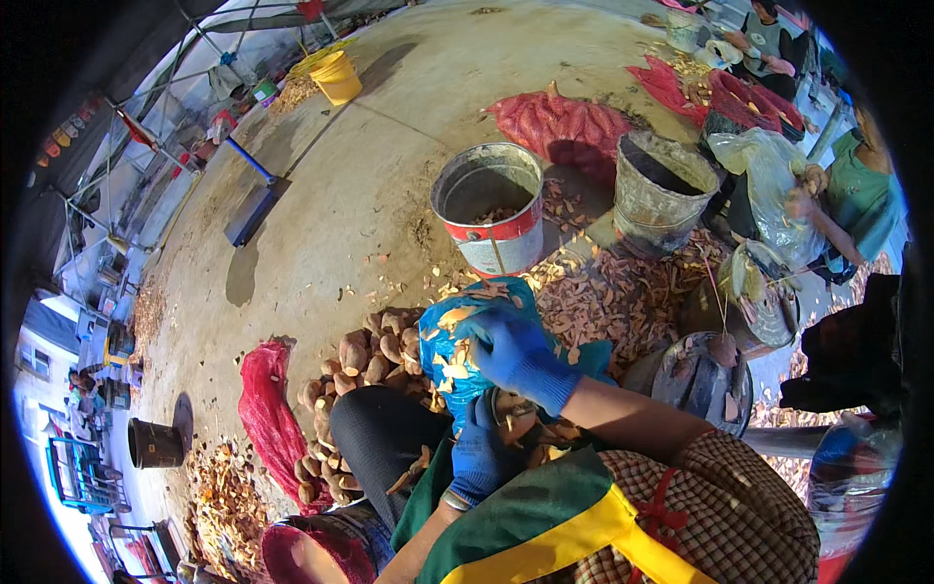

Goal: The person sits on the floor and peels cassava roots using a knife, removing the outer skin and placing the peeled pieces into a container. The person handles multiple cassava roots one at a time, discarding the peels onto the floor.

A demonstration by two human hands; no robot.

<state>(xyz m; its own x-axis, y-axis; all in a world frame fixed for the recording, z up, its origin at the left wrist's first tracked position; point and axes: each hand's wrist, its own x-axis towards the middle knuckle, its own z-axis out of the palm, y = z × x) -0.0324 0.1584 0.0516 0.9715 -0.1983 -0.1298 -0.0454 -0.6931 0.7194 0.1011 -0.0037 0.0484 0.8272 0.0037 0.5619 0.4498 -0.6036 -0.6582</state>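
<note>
Both of my hands wear blue knitted gloves. My right hand (514, 358) is above a blue plastic sheet (438, 336) spread over my lap and strewn with pale peelings (456, 365). Its fingers curl downward, and whatever they may hold is hidden. Lower down, close to my knee, is my left hand (481, 449). A brown tuber (516, 415) shows beside its fingers; whether the hand grips it cannot be made out. Unpeeled brown tubers (355, 352) lie heaped on the floor beyond my dark-trousered knee (387, 423).
A metal bucket with a red band (496, 244) stands ahead, near a battered bucket (660, 193) and a full red mesh sack (562, 120). Peelings (613, 299) cover the floor at right. A co-worker in green (854, 175) sits there. A red mesh bag (266, 409) lies left.
</note>
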